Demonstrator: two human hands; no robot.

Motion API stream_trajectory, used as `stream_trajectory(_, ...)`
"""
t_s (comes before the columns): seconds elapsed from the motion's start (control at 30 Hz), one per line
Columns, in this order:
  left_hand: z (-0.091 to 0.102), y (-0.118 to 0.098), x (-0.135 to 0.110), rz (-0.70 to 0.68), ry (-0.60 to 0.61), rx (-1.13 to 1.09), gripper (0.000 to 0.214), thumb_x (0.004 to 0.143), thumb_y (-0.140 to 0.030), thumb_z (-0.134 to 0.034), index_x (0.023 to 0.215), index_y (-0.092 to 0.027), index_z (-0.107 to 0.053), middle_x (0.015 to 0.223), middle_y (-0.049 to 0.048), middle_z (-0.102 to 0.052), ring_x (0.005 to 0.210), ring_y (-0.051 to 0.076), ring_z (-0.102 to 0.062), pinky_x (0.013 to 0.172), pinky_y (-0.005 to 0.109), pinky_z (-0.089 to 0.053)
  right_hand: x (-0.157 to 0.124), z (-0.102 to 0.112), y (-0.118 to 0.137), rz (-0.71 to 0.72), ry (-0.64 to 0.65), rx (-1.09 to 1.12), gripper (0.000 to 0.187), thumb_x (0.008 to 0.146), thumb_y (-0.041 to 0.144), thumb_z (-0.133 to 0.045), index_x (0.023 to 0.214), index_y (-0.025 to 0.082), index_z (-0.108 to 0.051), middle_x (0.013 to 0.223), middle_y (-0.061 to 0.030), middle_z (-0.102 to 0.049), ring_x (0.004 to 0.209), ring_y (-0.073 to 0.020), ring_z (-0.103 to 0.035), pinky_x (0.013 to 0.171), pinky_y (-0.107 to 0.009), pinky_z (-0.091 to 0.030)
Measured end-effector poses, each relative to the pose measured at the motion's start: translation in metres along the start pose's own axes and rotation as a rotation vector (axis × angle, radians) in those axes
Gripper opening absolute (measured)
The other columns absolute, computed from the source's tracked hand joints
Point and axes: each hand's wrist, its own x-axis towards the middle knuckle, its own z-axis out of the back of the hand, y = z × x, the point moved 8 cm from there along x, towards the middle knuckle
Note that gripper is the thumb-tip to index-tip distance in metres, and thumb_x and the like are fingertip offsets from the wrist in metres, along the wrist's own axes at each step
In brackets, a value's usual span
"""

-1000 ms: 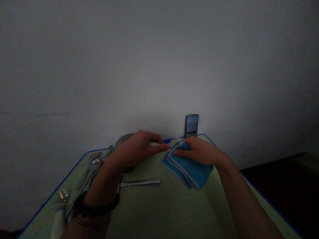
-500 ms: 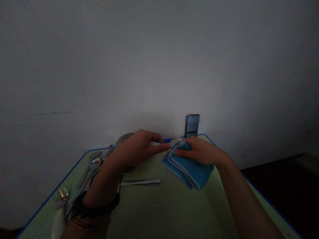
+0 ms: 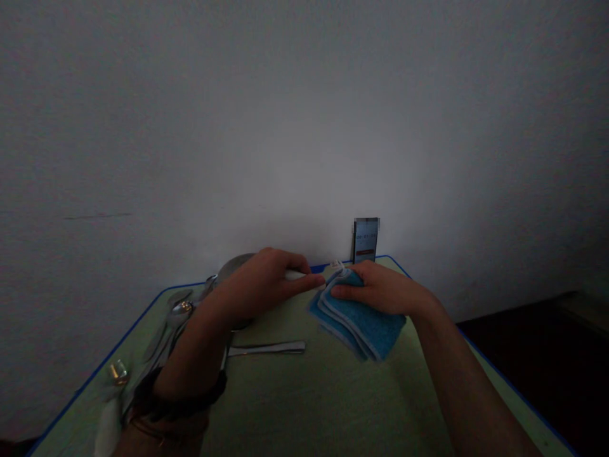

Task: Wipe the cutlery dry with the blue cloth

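Observation:
My left hand (image 3: 278,274) is closed around a pale handle (image 3: 295,275) whose end points toward the cloth. What kind of utensil it belongs to is hidden. A folded blue cloth (image 3: 368,320) with light edging hangs from my right hand (image 3: 380,285), thumb on its front and fingers behind. Both hands are close together above the table, the left thumb tip almost at the cloth's edge. Below them lies a metal utensil handle (image 3: 276,348), its other end behind my left forearm. Spoons (image 3: 182,308) and other cutlery lie left of that arm.
The green table (image 3: 309,406) has a blue rim and stands against a grey wall (image 3: 304,127). A phone (image 3: 365,241) leans upright at the back edge. Behind my left hand is a rounded grey object (image 3: 233,263), partly hidden. A white-handled utensil (image 3: 108,425) lies front left.
Both hands keep nearly the same pose and the same hold. The whole view has shifted very slightly; the display on the phone has changed.

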Motion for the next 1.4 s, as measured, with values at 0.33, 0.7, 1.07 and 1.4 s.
stream_trajectory(0.33, 0.001, 0.000, 0.000, 0.012, -0.004, -0.005, 0.047, 0.077, -0.059, -0.040, 0.080, -0.020, -0.067, 0.058, -0.0018, -0.058, 0.051, 0.010, -0.048, 0.048, 0.021, -0.029, -0.001, 0.000, 0.002, 0.004, 0.014, -0.028, 0.028, 0.080, 0.042, -0.047, 0.080, 0.017, -0.060, 0.077, -0.0013, -0.064, 0.069, -0.0136, -0.057, 0.061, -0.023, -0.040)
stream_trajectory(0.7, -0.002, -0.002, -0.001, 0.005, 0.016, -0.034, 0.046, 0.077, -0.058, -0.041, 0.081, -0.020, -0.067, 0.056, -0.0023, -0.057, 0.049, 0.010, -0.045, 0.048, 0.022, -0.029, -0.003, -0.002, 0.002, 0.047, 0.075, 0.006, 0.025, 0.081, 0.038, -0.047, 0.085, 0.017, -0.059, 0.082, -0.0011, -0.064, 0.075, -0.0153, -0.058, 0.067, -0.025, -0.041)
stream_trajectory(1.07, -0.027, -0.013, -0.009, -0.131, 0.254, -0.116, 0.033, 0.086, -0.040, -0.034, 0.090, -0.019, -0.060, 0.070, -0.0003, -0.060, 0.059, 0.012, -0.053, 0.052, 0.021, -0.035, -0.011, 0.016, -0.018, 0.044, -0.025, -0.064, 0.024, 0.081, 0.027, -0.047, 0.100, 0.019, -0.060, 0.095, -0.0030, -0.064, 0.087, -0.0173, -0.057, 0.077, -0.028, -0.040)
stream_trajectory(1.4, -0.014, -0.011, -0.007, -0.104, 0.157, -0.039, 0.038, 0.086, -0.043, -0.032, 0.088, -0.019, -0.062, 0.073, 0.0012, -0.061, 0.064, 0.014, -0.055, 0.058, 0.023, -0.035, 0.000, 0.009, -0.008, 0.005, -0.064, -0.139, 0.031, 0.079, 0.043, -0.047, 0.078, 0.017, -0.063, 0.073, -0.0020, -0.065, 0.067, -0.0153, -0.057, 0.061, -0.025, -0.039)
